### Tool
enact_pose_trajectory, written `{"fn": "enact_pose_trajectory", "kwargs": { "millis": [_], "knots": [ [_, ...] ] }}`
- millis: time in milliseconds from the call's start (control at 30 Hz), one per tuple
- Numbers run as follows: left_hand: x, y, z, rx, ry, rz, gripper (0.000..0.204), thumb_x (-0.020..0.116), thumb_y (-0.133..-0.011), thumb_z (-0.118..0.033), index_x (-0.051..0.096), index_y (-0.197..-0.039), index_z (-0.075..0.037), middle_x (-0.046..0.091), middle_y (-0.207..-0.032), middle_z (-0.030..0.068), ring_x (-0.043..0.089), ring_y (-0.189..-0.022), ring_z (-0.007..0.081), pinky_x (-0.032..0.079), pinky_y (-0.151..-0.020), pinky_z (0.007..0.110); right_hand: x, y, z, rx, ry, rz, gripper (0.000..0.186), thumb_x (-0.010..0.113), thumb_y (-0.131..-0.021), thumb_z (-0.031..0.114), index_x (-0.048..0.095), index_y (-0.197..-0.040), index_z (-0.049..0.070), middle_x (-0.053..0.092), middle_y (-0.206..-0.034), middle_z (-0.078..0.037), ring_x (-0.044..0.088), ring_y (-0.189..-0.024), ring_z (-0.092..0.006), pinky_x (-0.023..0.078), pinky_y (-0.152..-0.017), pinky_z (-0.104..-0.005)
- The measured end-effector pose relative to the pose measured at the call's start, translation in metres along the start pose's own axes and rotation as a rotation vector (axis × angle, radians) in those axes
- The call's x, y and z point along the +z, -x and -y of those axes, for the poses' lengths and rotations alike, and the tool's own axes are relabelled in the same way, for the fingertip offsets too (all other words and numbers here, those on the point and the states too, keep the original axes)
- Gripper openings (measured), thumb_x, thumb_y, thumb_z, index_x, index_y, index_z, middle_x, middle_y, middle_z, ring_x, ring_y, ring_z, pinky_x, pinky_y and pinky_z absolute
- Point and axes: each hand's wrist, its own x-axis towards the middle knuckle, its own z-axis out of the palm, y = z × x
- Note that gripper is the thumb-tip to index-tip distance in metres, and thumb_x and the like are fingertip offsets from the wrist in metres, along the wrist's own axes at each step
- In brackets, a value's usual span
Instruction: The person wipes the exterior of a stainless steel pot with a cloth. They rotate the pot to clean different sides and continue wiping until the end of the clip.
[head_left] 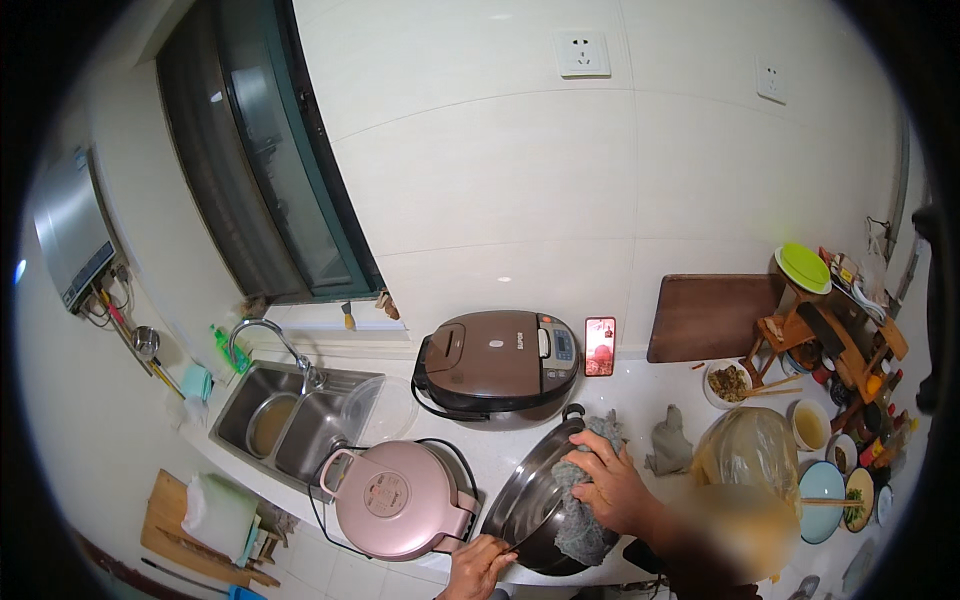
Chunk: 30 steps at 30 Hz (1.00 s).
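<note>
A shiny stainless steel pot (522, 492) is at the counter's front edge, its open mouth showing. My left hand (480, 568) is closed on the pot's near rim, thumb and fingers pinching the edge. A crumpled grey cloth (583, 530) lies over the pot's right side. My right hand (612, 485) grips this cloth and presses it against the rim and outer wall. Part of the pot is hidden behind the cloth and that hand. Left of the pot sits a closed pink electric griddle (395, 498), and a brown rice cooker (500, 362) stands behind it.
A double sink (290, 385) lies at the left. A phone (599, 347) leans by the wall, near a brown cutting board (705, 315). Another grey cloth (670, 440), a plastic bag (752, 440), a food bowl (727, 383) and a blue plate (822, 502) are to the right.
</note>
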Motion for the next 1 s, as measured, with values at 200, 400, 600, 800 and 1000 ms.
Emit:
{"fn": "enact_pose_trajectory", "kwargs": {
  "millis": [200,400,600,800,1000],
  "knots": [
    [-0.008,-0.021,-0.015,-0.026,-0.005,-0.007,0.020,0.077,-0.097,-0.012,0.071,-0.104,0.005,0.073,-0.087,0.0147,0.072,-0.077,0.0330,0.056,-0.068,0.040,0.005,-0.012,-0.016,0.096,-0.041,-0.020,0.060,0.063,-0.100,0.022,0.046,-0.156,0.007,0.038,-0.164,-0.023,0.049,-0.139,-0.0495,0.040,-0.114,-0.0547],
    [-0.012,-0.035,-0.008,-0.010,-0.070,0.022,0.024,0.075,-0.099,-0.016,0.072,-0.111,0.005,0.076,-0.086,0.0137,0.074,-0.073,0.0315,0.057,-0.064,0.039,0.018,-0.026,-0.026,0.100,0.039,-0.105,0.068,0.059,-0.105,0.031,0.036,-0.164,0.005,0.035,-0.166,-0.029,0.050,-0.133,-0.0572,0.042,-0.113,-0.0595],
    [-0.010,-0.040,0.006,-0.006,-0.060,-0.003,0.023,0.074,-0.101,-0.019,0.073,-0.109,0.003,0.075,-0.085,0.0154,0.073,-0.072,0.0330,0.056,-0.063,0.039,0.021,-0.036,-0.029,0.109,0.038,-0.103,0.067,0.058,-0.106,0.032,0.036,-0.163,0.005,0.039,-0.163,-0.027,0.052,-0.133,-0.0559,0.043,-0.112,-0.0590],
    [-0.009,-0.047,0.005,-0.020,-0.101,0.007,0.023,0.075,-0.100,-0.022,0.072,-0.102,0.001,0.072,-0.080,0.0163,0.071,-0.068,0.0346,0.054,-0.059,0.041,0.022,-0.043,-0.032,0.136,0.056,-0.101,0.067,0.057,-0.106,0.033,0.037,-0.163,0.005,0.043,-0.159,-0.026,0.054,-0.129,-0.0548,0.045,-0.109,-0.0604],
    [-0.007,-0.043,0.005,-0.010,-0.098,-0.006,0.016,0.076,-0.098,-0.018,0.070,-0.102,-0.003,0.066,-0.073,0.0179,0.068,-0.063,0.0377,0.052,-0.057,0.046,0.032,-0.027,-0.010,0.244,0.218,-0.145,0.072,0.064,-0.102,0.038,0.041,-0.158,-0.002,0.046,-0.156,-0.026,0.054,-0.129,-0.0559,0.045,-0.108,-0.0627]
  ]
}}
